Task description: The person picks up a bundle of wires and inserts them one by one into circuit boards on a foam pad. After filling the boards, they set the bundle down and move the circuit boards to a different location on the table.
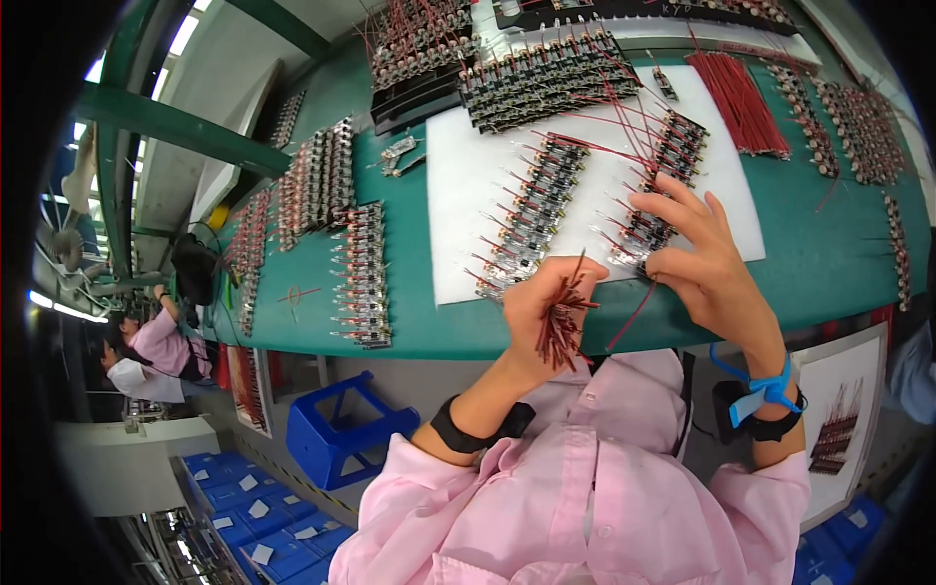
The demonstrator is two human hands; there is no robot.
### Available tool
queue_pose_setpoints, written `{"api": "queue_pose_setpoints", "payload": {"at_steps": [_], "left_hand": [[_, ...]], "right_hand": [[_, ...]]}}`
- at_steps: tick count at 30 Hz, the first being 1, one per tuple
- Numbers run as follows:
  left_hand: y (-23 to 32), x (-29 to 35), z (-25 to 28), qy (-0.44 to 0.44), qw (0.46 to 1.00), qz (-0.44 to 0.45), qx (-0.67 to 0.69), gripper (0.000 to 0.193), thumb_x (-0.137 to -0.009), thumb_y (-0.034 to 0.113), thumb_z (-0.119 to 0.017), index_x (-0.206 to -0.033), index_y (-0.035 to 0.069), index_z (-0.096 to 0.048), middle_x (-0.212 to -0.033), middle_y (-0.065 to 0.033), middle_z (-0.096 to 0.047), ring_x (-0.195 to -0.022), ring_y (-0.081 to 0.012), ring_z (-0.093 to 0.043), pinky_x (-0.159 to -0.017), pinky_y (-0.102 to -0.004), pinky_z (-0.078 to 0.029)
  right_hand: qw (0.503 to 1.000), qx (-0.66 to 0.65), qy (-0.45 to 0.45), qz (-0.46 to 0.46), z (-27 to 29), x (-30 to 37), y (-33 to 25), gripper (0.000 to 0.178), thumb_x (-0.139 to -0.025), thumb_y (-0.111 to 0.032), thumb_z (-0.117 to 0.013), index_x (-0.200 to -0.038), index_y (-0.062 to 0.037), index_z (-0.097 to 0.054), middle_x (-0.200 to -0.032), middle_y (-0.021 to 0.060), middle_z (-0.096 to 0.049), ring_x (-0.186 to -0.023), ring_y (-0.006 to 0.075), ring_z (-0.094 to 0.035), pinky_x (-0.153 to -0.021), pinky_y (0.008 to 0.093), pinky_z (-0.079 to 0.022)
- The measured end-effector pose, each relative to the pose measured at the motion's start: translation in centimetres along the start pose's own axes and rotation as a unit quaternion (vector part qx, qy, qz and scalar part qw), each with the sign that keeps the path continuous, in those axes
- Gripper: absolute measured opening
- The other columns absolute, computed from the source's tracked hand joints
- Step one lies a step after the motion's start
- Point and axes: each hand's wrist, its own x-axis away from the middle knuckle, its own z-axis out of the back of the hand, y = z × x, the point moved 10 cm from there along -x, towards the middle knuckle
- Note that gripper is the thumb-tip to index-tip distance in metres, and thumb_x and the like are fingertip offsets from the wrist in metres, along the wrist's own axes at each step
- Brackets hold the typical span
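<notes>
My left hand (pixel 525 310) is closed in a fist around a bundle of red wires (pixel 562 330), whose ends fan out toward me. Over the near end of the right-hand row of small circuit boards (pixel 680 148) is my right hand (pixel 717 278), thumb and index finger pinched on a single red wire (pixel 632 318). Its other fingers spread above the boards. The pinched tip is partly hidden. Beside it lies another row of boards (pixel 538 210) with clear-tipped leads. Both rows rest on a white foam sheet (pixel 453 219). Several red wires cross the far end of the right row.
A large block of board rows (pixel 546 83) sits at the back of the sheet, beside a pile of red wires (pixel 738 102). More board rows (pixel 361 278) stand left on the green table (pixel 429 331). A blue stool (pixel 341 429) is below; a co-worker (pixel 161 336) sits far left.
</notes>
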Motion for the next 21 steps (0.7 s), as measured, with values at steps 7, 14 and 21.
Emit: {"api": "queue_pose_setpoints", "payload": {"at_steps": [7,14,21], "left_hand": [[0.6,-0.4,-0.4,-0.045,0.998,0.008,0.049,0.016,-0.073,-0.004,-0.051,-0.088,-0.001,-0.054,-0.067,-0.0046,-0.058,-0.059,-0.0066,-0.053,-0.056,-0.0193,-0.042],[1.3,-0.1,-2.8,-0.105,0.984,0.08,0.115,0.011,-0.08,0.007,-0.056,-0.088,0.0,-0.056,-0.07,-0.0002,-0.056,-0.061,-0.0028,-0.047,-0.053,-0.0171,-0.037],[2.3,1.3,-1.3,-0.138,0.985,0.025,0.098,0.015,-0.075,0.0,-0.055,-0.09,0.0,-0.054,-0.07,-0.0038,-0.059,-0.059,-0.0059,-0.051,-0.052,-0.0191,-0.04]], "right_hand": [[0.985,-0.126,0.103,-0.055,2.5,0.5,0.3,0.01,-0.066,-0.001,-0.058,-0.066,-0.0023,-0.048,-0.097,0.0105,-0.049,-0.096,0.0221,-0.046,-0.083,0.0351,-0.035],[0.814,-0.507,0.155,-0.237,-0.4,2.5,2.1,0.008,-0.071,0.0,-0.056,-0.071,0.001,-0.049,-0.073,0.0033,-0.049,-0.067,0.01,-0.044,-0.063,0.0207,-0.035],[0.9,-0.378,0.13,-0.175,-0.5,2.2,-1.8,0.006,-0.072,0.001,-0.055,-0.073,0.0018,-0.048,-0.071,0.0049,-0.048,-0.065,0.0098,-0.045,-0.061,0.0211,-0.037]]}}
